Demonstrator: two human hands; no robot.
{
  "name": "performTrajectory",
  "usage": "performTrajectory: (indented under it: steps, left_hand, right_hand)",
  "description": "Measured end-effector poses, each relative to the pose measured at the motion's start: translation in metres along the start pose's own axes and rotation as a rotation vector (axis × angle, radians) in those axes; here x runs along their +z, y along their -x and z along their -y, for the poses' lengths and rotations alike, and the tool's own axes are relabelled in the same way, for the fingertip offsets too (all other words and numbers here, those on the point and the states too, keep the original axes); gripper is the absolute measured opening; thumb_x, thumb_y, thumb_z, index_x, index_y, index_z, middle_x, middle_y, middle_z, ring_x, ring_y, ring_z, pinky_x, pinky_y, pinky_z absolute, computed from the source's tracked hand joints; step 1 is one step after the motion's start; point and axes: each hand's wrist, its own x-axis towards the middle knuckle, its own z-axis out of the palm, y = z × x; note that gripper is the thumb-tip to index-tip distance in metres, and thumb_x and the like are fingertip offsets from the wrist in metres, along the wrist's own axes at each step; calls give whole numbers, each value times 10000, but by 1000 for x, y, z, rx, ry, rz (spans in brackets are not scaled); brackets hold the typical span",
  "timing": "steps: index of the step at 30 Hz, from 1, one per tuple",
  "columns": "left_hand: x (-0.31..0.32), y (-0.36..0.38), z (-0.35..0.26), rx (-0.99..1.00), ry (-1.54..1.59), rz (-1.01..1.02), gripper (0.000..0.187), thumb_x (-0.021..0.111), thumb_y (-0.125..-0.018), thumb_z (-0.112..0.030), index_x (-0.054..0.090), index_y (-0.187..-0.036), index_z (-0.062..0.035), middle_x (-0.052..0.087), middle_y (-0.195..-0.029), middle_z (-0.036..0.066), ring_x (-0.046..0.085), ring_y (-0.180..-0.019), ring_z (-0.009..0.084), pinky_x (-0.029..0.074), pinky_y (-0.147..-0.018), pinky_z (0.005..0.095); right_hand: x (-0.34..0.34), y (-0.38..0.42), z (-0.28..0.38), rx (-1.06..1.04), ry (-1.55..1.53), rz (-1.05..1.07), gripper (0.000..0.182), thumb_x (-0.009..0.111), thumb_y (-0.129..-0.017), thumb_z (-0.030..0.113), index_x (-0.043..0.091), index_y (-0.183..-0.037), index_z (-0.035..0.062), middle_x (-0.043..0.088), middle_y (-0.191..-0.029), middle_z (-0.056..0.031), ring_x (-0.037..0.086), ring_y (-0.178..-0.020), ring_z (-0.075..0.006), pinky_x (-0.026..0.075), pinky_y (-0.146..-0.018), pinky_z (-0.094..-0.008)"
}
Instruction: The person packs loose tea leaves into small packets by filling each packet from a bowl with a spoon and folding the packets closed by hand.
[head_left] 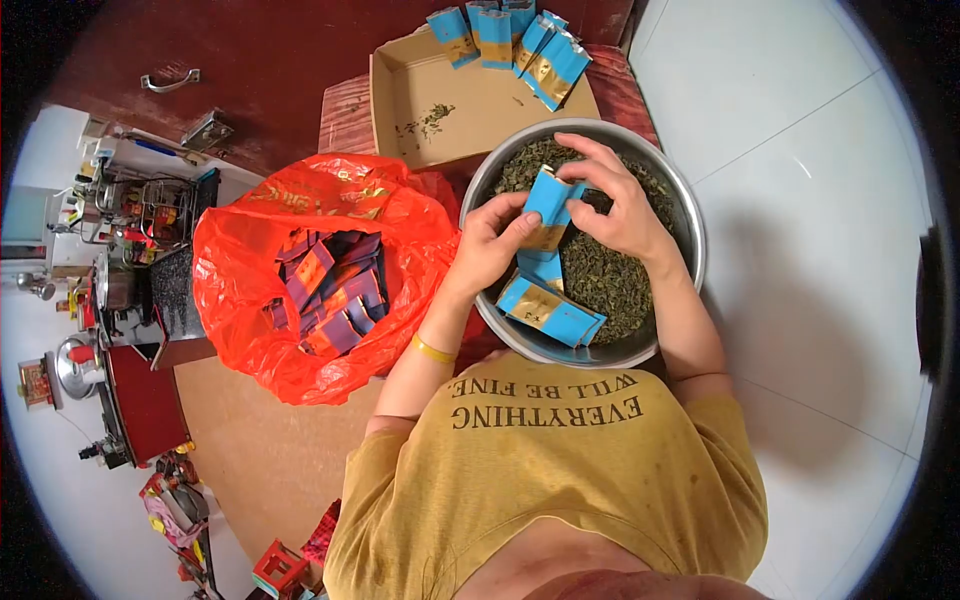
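My left hand grips a small blue and gold packet between thumb and fingers, holding it above a metal bowl. The packet's upper end looks open. Curled at that end, my right hand has its thumb and fingers on the packet's right edge; the fingertips are partly hidden. Dried green leaves, like loose tea, fill much of the bowl. More blue and gold packets lie on the leaves near the bowl's front rim, one of them a puffed-out packet.
Behind the bowl stands a shallow cardboard box with leaf crumbs and several blue packets at its right. An open red plastic bag on the left holds several purple and orange packets. A white tiled wall is at right.
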Motion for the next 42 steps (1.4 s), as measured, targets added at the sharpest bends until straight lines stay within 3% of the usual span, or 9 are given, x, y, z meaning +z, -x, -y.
performTrajectory:
  steps: [6,11,14,19,23,26,29,33,42]
  left_hand:
    - [-3,3,3,-29,-190,17,159,623,-958,-133,662,-1019,9,674,-865,25,593,-788,81,491,-697,242]
    - [3,6,6,147,-357,-59,166,632,-948,-142,666,-982,17,644,-769,35,568,-703,80,477,-634,246]
    - [4,9,0,50,-301,-97,174,626,-954,-153,663,-991,13,637,-751,26,565,-692,88,479,-627,260]
    - [4,3,3,76,-354,-71,171,614,-960,-149,653,-975,17,636,-749,28,566,-693,91,479,-625,266]
    - [5,3,2,194,-487,-65,166,612,-960,-143,641,-966,20,626,-736,31,564,-686,96,477,-620,268]
    - [4,3,0,138,-420,-116,158,607,-963,-139,635,-975,16,615,-734,21,560,-678,87,474,-614,258]
    - [4,2,0,108,-278,-187,150,592,-983,-146,626,-997,0,596,-746,-23,542,-686,57,462,-613,222]
    - [4,1,2,138,-63,-219,174,596,-980,-144,615,-1071,3,634,-829,-13,570,-701,67,497,-638,229]
    - [-8,2,6,82,-111,-112,239,640,-957,-150,623,-1137,5,668,-985,14,614,-854,77,529,-740,245]
  right_hand:
    - [-4,3,-6,47,149,385,250,679,-729,129,683,-961,37,541,-1372,-117,460,-1313,-319,384,-1076,-408]
    - [-8,3,-5,46,170,493,265,718,-768,236,693,-964,59,557,-1356,-112,457,-1317,-307,388,-1074,-394]
    - [-8,5,-10,29,134,521,289,729,-766,265,679,-941,40,601,-1278,-125,522,-1240,-304,429,-1008,-390]
    - [-8,6,2,113,239,437,264,724,-777,268,649,-882,37,662,-862,-119,638,-817,-341,491,-739,-416]
    - [-20,2,3,146,269,376,253,742,-770,250,624,-852,41,661,-784,-101,646,-751,-320,497,-693,-417]
    - [-35,2,-3,370,215,393,283,775,-757,241,609,-860,36,690,-916,-110,657,-848,-290,504,-750,-399]
    - [-36,3,-6,50,255,222,360,797,-765,301,633,-934,28,664,-1148,-123,600,-1090,-305,395,-1042,-419]
    - [-6,4,-10,21,234,286,388,747,-818,346,680,-1047,40,677,-1072,-137,614,-1048,-293,278,-1149,-480]
    - [16,6,-6,82,199,203,270,701,-869,276,673,-977,30,667,-885,-144,628,-915,-325,342,-1104,-477]
